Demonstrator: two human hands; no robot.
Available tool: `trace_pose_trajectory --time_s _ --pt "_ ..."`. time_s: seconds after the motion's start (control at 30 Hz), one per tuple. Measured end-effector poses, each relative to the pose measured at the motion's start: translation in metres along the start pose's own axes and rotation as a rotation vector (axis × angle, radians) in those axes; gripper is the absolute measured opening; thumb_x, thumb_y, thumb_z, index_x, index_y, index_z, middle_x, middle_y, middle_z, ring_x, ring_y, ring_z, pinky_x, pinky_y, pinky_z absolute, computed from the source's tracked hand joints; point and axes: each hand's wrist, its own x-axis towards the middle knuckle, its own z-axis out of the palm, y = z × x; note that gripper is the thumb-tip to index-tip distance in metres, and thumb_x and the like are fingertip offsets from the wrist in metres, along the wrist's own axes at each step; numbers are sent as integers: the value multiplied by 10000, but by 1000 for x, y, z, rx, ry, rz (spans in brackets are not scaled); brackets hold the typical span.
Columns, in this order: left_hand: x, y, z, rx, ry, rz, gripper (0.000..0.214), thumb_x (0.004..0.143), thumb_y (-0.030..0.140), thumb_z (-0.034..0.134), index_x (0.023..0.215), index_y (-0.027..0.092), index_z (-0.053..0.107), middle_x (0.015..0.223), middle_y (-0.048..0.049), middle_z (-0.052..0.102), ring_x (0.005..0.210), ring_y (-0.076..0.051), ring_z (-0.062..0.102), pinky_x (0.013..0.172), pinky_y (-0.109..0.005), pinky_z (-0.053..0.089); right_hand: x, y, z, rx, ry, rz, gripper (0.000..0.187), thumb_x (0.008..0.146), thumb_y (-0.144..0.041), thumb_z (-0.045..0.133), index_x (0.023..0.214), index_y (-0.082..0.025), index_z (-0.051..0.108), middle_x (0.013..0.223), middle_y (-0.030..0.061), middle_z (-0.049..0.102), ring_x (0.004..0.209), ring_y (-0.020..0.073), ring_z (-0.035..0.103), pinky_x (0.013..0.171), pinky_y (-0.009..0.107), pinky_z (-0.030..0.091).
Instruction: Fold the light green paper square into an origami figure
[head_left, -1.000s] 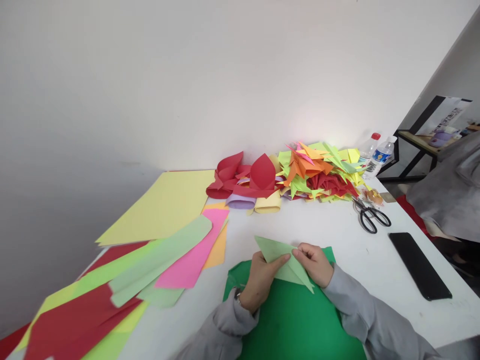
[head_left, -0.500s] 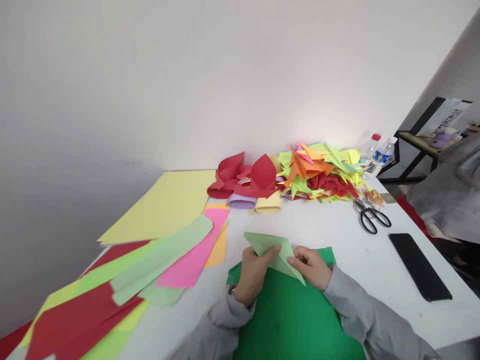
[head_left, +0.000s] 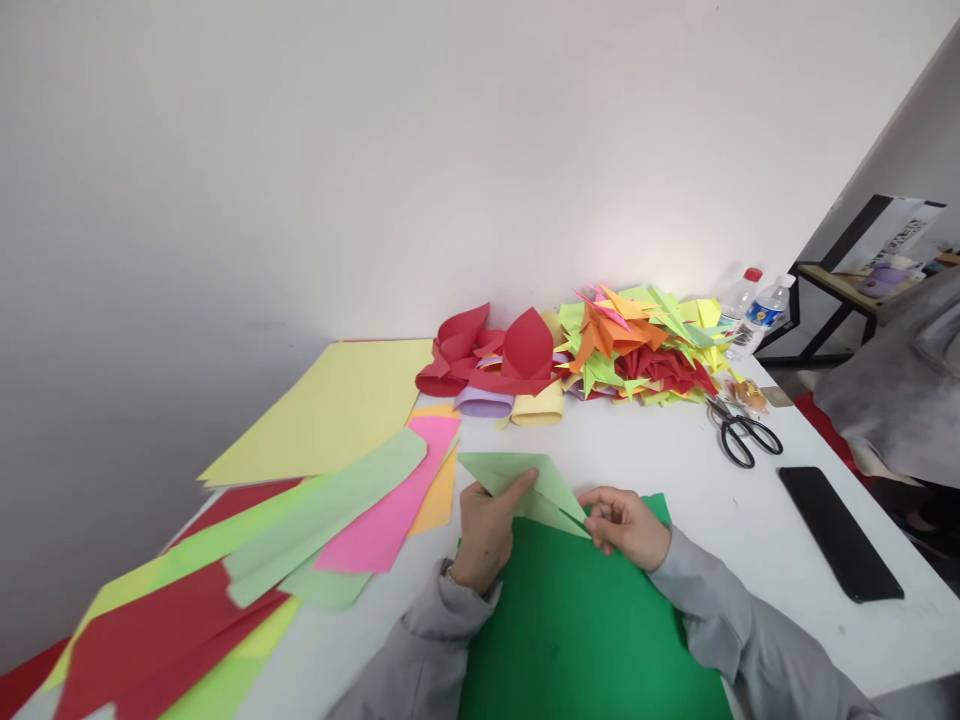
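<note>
A pale green sheet of folded paper (head_left: 551,490), creased into a pointed, roughly triangular shape, is held up between both hands. My left hand (head_left: 486,525) grips its left part, with the thumb lying across the front. At the right-hand tip, my right hand (head_left: 621,525) pinches the pointed corner between thumb and fingers. Beneath both hands a large dark green sheet (head_left: 585,630) covers the near part of the table.
To the left lie coloured paper strips (head_left: 330,510) and a yellow sheet stack (head_left: 330,400). Red curled paper (head_left: 525,350) and folded paper pieces (head_left: 637,340) are heaped at the wall. Scissors (head_left: 739,432), a black phone (head_left: 836,535) and plastic bottles (head_left: 761,315) are on the right.
The folded paper has shifted left and turned, its top edge now more level. My right hand has moved to its right-hand tip, and my left hand has gone slightly left.
</note>
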Motion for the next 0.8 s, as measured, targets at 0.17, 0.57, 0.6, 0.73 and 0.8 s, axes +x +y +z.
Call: trace_pose_trajectory --time_s 0.17,0.57,0.6,0.73,0.8 --pt "-1 -1 1 23 -18 -4 414 493 347 855 806 110 726 843 -93 741 777 -231 661 689 -332 539 -1 -2 -3 -32 0 -2 545 818 -571 562 1161 -151 513 474 -110 476 351 66 377 383 199 306" --pt "-25 0 5 205 -254 -11 301 540 349 835 696 114 730 706 -69 728 643 -205 625 594 -291 500 -6 -7 10 -307 177 -98 432 686 -558 734 840 -180 594 555 -82 399 516 84 346 500 228 276" --pt "-26 1 5 230 -256 -8 295 539 349 833 686 115 729 703 -70 728 645 -208 627 603 -295 505 -7 -7 11 -261 130 -81 450 670 -581 734 810 -178 588 575 -71 436 529 87 370 507 227 295" --pt "-28 6 7 260 -277 19 307 563 381 818 696 122 723 723 -73 730 661 -213 632 614 -296 510 -8 -7 16 -106 -5 -14 497 647 -637 716 712 -164 580 608 -42 530 545 97 445 530 235 358" --pt "-28 7 7 231 -363 11 346 601 431 792 747 127 715 731 -64 725 639 -205 632 597 -295 506 -8 -8 16 -33 29 0 509 647 -650 709 721 -158 601 608 -32 565 526 102 475 515 240 381"
